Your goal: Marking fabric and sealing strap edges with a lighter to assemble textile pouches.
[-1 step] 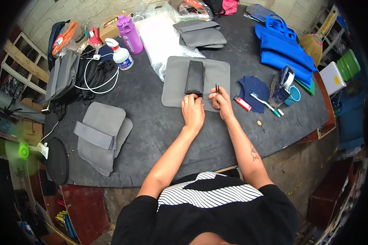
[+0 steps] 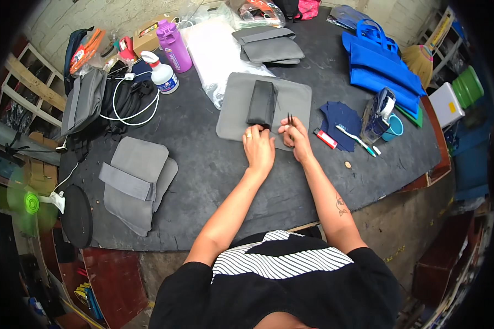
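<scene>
A grey rounded fabric panel [image 2: 235, 107] lies flat in the middle of the table, with a black oblong pouch-like piece [image 2: 262, 103] standing up from it. My left hand [image 2: 259, 149] has its fingers bent against the near end of the black piece and grips its edge. Just right of it, my right hand [image 2: 296, 140] is closed around small thread snips [image 2: 290, 118], their dark points facing away from me. The points are beside the black piece, apart from it. A fine dark thread seems to run along the panel there. The fingertips of my left hand are partly hidden.
Folded grey fabric pieces [image 2: 130, 186] lie at left, others [image 2: 269, 45] at the back. Right of my hands are a red lighter [image 2: 326, 139], navy fabric scraps [image 2: 339, 123], a toothbrush [image 2: 357, 141] and a blue cup [image 2: 393, 128]. A spray bottle [image 2: 163, 77] stands back left.
The grey panel has shifted and turned very slightly, and the black piece leans a little more. My right hand has moved slightly left with the snips.
</scene>
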A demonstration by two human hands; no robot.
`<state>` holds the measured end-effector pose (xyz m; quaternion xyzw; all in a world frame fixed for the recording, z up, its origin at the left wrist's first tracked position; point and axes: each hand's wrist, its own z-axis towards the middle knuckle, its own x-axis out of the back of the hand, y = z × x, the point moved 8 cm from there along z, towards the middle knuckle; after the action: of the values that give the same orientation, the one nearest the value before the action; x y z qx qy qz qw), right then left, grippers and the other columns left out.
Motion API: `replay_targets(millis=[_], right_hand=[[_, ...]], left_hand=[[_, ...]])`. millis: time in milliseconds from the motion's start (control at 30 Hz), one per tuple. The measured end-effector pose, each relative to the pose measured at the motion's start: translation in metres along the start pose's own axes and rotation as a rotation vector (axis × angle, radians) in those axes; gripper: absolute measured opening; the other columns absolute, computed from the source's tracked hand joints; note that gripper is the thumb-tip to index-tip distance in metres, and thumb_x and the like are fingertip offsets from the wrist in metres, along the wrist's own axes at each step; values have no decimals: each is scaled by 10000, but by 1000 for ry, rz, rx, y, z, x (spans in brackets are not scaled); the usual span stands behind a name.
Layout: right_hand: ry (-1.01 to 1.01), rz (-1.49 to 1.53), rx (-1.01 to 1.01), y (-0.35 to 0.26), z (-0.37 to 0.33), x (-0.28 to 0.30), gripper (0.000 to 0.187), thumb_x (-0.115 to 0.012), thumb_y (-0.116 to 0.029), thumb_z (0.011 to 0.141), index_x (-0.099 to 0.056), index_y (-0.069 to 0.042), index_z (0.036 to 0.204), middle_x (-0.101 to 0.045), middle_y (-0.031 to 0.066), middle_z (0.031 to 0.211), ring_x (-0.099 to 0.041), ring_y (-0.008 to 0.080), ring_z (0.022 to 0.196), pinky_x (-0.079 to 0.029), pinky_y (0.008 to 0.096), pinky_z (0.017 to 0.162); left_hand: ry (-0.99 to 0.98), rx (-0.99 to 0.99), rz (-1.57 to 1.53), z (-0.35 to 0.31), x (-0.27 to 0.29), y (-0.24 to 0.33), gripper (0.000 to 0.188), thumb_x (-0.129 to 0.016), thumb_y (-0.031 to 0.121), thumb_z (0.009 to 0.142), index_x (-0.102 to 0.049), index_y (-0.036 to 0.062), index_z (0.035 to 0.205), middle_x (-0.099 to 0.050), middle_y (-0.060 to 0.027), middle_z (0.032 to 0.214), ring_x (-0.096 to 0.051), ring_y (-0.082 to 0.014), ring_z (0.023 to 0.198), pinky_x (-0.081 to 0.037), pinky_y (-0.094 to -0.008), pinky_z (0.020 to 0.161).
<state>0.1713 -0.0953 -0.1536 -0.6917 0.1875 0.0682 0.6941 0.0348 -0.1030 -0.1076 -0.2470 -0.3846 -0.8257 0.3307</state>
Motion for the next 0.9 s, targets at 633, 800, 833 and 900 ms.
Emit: replay_targets(millis=[633, 800, 833, 900], right_hand=[[141, -1133, 464, -43, -34, -20, 233, -662, -114, 722, -591, -66, 938, -524, 90, 930, -593, 292, 700, -477, 386, 619], [177, -1292, 636, -44, -39, -37, 188, -683, -74, 667, -629, -78, 847, -519, 59, 934, -558, 256, 659, -454, 382, 621], [178, -1292, 636, -44, -38, -37, 188, -683, -74, 667, -629, -78, 847, -519, 59, 934, -558, 256, 659, -454, 382, 621], [168, -1310, 668, -45, -39, -42, 196, -680, -51, 638, -628, -79, 824, -517, 50, 951, -541, 246, 656, -436, 368, 622]], left_hand=[[-219, 220, -265, 25, -30, -52, 32, -623, -14, 725, -622, -9, 756, -497, -144, 971, -478, -319, 929, -389, -399, 854], [-221, 225, -320, 23, -31, -52, 25, -614, -9, 741, -616, -14, 766, -506, -147, 945, -482, -317, 927, -383, -392, 864], [-205, 223, -322, 23, -30, -51, 22, -609, -7, 749, -611, -15, 769, -508, -150, 943, -482, -320, 926, -381, -394, 864], [-187, 224, -323, 22, -28, -51, 19, -604, -5, 756, -606, -15, 772, -511, -153, 941, -482, -323, 925, -380, -396, 864]])
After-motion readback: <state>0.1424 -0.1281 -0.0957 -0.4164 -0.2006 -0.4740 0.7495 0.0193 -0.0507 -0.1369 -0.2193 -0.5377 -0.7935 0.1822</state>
